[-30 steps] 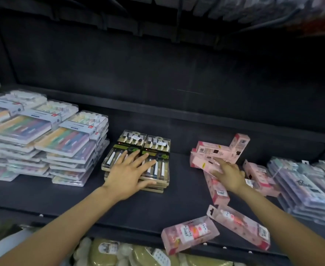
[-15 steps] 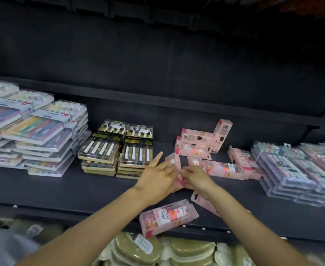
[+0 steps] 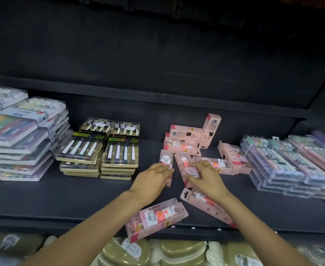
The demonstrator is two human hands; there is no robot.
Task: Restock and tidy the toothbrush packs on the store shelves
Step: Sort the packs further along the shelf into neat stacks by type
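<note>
On the dark shelf [image 3: 62,196] both hands work among scattered pink toothbrush boxes — the left hand [image 3: 151,181] grips one pink box [image 3: 166,160], the right hand [image 3: 205,178] holds another box [image 3: 185,164] just beside it. Gold-trimmed packs [image 3: 100,150] sit stacked to the left.

Head view, close, downward onto shelf [image 3: 65,196]

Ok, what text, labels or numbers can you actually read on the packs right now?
"Bio": my best reading of the dark script on the clear packs at right; blurred, uncertain.
Barcodes and print on the stacked pink boxes: too small.
White price stickers on the pink pack at the shelf edge: too small.
Labels on the black-and-gold packs and pastel packs: blurred.
</note>
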